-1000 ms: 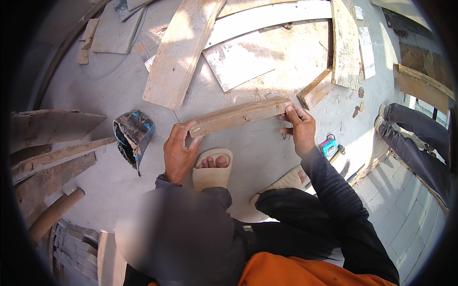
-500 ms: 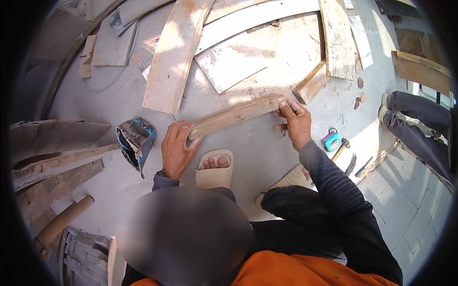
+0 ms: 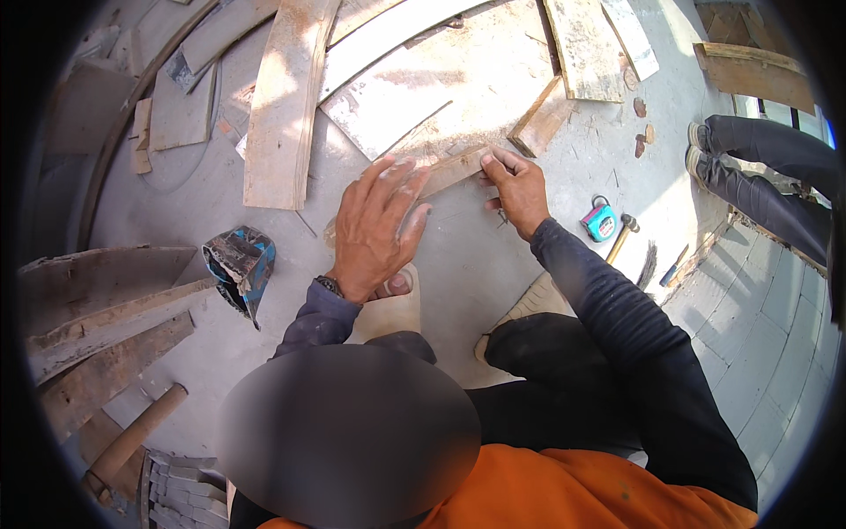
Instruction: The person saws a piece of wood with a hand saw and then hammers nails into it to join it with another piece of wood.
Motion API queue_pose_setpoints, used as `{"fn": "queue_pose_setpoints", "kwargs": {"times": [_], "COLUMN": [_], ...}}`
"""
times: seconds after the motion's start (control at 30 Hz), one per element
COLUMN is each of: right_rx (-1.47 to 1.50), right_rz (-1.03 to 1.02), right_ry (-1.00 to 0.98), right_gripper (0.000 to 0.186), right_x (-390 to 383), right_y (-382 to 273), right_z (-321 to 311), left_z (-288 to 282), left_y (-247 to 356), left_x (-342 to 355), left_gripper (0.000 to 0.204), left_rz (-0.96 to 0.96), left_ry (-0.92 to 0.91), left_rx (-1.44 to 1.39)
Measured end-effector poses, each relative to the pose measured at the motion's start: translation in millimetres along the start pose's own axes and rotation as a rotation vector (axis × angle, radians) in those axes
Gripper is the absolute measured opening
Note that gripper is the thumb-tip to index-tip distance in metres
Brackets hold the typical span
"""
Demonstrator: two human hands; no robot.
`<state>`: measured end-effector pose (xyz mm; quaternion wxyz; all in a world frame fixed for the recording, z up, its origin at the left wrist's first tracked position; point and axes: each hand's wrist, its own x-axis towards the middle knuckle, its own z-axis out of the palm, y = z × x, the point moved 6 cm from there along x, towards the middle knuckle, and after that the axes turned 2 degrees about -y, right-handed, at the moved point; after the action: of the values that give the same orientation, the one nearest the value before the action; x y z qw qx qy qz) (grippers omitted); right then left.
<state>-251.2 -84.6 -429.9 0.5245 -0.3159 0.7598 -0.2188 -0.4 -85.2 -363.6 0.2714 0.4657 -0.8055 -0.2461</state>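
A short length of wood [image 3: 454, 171] lies slantwise in front of me, its right end raised toward the far side. My right hand [image 3: 518, 189] pinches that right end between thumb and fingers. Across the wood's left and middle part rests my left hand [image 3: 379, 225], its fingers stretched out and the thumb apart; the hand hides much of the piece. Only a small bit of the left end shows beside the left wrist. Below the left hand is my sandalled foot [image 3: 392, 304].
Planks and boards [image 3: 282, 115] lie beyond my hands, with a short wood block [image 3: 539, 119]. At right are a teal tape measure [image 3: 599, 222], a hammer [image 3: 624, 238] and another person's legs [image 3: 767, 167]. Leftward sit a crumpled bag [image 3: 240, 269] and leaning boards [image 3: 106, 264].
My left hand has let go of the wood's left end and moved right, flat over its middle. My right hand keeps its hold. The view has shifted slightly.
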Motion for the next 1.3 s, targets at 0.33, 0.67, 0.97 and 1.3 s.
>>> {"fn": "queue_pose_setpoints", "kwargs": {"times": [0.33,0.67,0.97,1.3], "right_rx": [0.006,-0.934,-1.036,-1.032], "right_rz": [-0.061,-0.376,-0.469,-0.457], "right_ry": [-0.25,-0.193,-0.079,-0.079], "right_gripper": [0.044,0.027,0.023,0.028], "right_x": [15,-11,-19,-21], "right_y": [-3,56,79,72], "right_z": [-31,-62,-44,-39], "left_z": [97,102,94,97], "left_y": [4,-1,7,11], "left_x": [55,56,72,70], "left_gripper": [0.031,0.035,0.032,0.036], "left_rz": [-0.096,-0.14,-0.278,-0.353], "left_ry": [-0.105,-0.167,-0.268,-0.267], "left_rx": [-0.158,-0.163,-0.206,-0.246]}}
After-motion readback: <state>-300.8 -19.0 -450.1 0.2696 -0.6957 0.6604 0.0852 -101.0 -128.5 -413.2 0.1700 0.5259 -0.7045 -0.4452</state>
